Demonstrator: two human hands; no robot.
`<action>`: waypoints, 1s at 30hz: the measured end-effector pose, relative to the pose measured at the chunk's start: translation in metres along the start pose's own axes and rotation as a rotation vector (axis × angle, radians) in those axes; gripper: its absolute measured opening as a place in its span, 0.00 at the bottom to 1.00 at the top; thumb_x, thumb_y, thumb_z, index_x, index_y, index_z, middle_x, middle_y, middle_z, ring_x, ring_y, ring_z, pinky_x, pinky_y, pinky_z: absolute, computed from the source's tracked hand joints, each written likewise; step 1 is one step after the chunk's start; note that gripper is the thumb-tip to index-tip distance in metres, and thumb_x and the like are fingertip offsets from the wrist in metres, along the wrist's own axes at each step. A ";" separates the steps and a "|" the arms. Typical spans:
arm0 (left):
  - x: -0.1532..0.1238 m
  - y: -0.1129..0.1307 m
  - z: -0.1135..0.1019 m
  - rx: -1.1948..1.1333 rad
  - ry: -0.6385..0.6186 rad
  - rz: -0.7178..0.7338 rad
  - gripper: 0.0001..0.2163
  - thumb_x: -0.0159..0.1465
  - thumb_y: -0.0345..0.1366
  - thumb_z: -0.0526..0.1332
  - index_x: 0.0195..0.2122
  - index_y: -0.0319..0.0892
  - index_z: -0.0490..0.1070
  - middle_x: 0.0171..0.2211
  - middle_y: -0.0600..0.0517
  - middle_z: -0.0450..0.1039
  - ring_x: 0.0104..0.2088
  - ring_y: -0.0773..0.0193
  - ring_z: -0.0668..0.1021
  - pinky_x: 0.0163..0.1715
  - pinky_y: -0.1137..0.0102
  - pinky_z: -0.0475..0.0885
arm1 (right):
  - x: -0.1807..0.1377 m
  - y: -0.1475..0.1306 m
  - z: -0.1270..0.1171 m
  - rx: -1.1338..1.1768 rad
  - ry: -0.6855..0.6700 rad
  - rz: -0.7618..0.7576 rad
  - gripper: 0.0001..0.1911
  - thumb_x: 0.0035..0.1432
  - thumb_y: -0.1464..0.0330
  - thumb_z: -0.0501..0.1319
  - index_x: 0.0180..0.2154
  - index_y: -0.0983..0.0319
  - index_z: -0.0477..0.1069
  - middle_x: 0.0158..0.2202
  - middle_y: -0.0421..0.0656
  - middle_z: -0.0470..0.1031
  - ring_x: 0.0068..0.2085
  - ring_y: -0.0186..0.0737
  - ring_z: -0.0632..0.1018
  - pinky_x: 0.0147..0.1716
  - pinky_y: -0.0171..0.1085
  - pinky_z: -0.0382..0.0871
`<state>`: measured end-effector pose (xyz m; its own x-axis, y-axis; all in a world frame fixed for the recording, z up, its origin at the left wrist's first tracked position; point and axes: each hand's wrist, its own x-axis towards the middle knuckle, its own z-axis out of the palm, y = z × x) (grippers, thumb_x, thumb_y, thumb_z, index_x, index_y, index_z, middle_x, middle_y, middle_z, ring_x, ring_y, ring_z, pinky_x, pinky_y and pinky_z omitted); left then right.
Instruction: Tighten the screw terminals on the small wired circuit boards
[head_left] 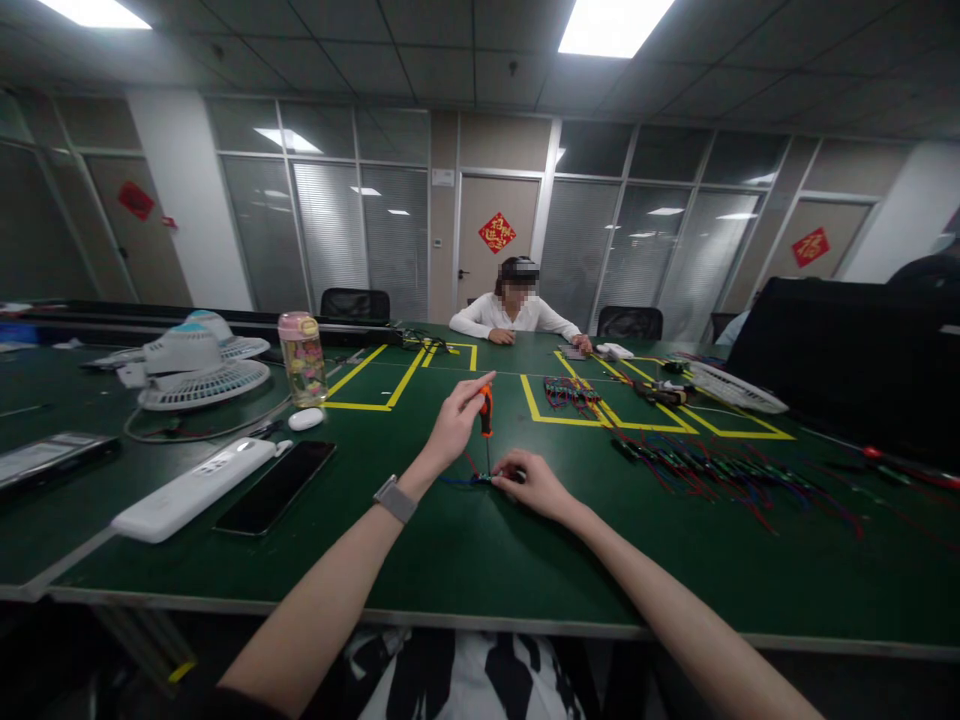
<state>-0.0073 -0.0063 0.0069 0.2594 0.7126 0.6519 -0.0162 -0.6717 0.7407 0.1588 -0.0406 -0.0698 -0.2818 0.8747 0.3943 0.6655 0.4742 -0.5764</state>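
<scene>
My left hand (459, 418), with a grey watch on its wrist, is closed on the orange and black handle of a screwdriver (487, 410). The screwdriver stands nearly upright, its shaft pointing down at a small circuit board (484, 478) on the green table (450, 570). Red and blue wires run out from the board to the left. My right hand (531, 482) pinches the board's right end with bent fingers, low against the tabletop. The fingertips partly hide the board, and the exact spot where the tip meets it is too small to tell.
Several wired boards (705, 465) lie to the right, with another bundle (570, 395) inside yellow tape. On the left are a phone (277, 488), a white power strip (199, 488), a bottle (303, 360) and fans (202, 365). A person (517, 305) sits opposite; a black monitor (847, 370) stands right.
</scene>
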 end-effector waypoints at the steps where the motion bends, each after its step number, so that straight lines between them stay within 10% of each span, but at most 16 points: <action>1: 0.001 0.000 0.000 -0.046 -0.025 -0.021 0.16 0.63 0.35 0.53 0.52 0.44 0.68 0.43 0.49 0.70 0.42 0.65 0.73 0.44 0.69 0.68 | 0.000 0.000 0.000 0.001 -0.003 -0.001 0.06 0.52 0.68 0.62 0.32 0.64 0.75 0.26 0.41 0.70 0.28 0.33 0.70 0.29 0.32 0.63; 30: 0.000 0.003 0.001 -0.048 -0.001 -0.006 0.15 0.61 0.36 0.55 0.50 0.44 0.70 0.44 0.48 0.69 0.43 0.65 0.73 0.44 0.69 0.68 | 0.000 0.002 0.001 -0.018 -0.008 -0.005 0.08 0.51 0.67 0.63 0.33 0.64 0.76 0.27 0.41 0.71 0.29 0.34 0.71 0.29 0.32 0.64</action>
<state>-0.0060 -0.0090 0.0090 0.2609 0.7163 0.6471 -0.0606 -0.6569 0.7516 0.1595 -0.0400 -0.0716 -0.2901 0.8733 0.3914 0.6767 0.4764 -0.5614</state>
